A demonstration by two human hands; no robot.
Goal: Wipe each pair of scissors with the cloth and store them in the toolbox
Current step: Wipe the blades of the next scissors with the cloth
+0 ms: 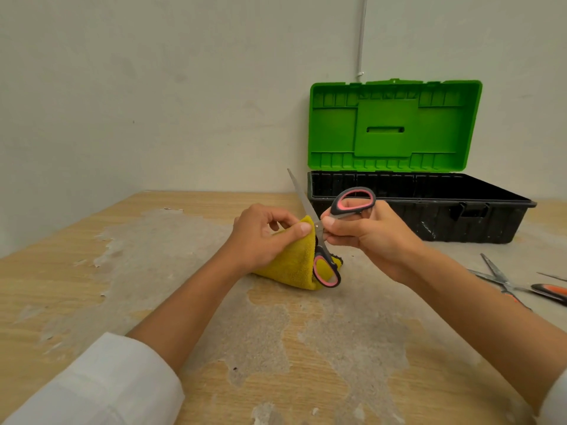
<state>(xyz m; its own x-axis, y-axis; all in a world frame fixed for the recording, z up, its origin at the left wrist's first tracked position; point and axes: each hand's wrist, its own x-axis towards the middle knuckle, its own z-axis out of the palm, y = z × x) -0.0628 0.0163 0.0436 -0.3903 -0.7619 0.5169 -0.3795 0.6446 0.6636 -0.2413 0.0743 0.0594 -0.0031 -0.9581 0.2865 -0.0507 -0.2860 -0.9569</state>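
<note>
We seem to be in a plain workroom or makeshift workshop rather than a furnished home. We see a worn wooden table [92, 286] whose veneer has peeled away in large grey patches. Behind it stands a bare, scuffed off-white wall [153, 87] with a thin white conduit [362, 35] clipped to it. On the table, against the wall, sits a toolbox [420, 207] with a black tub, its green lid [395, 127] raised. Near the right edge, loose scissors [500, 279] lie on the tabletop.
</note>
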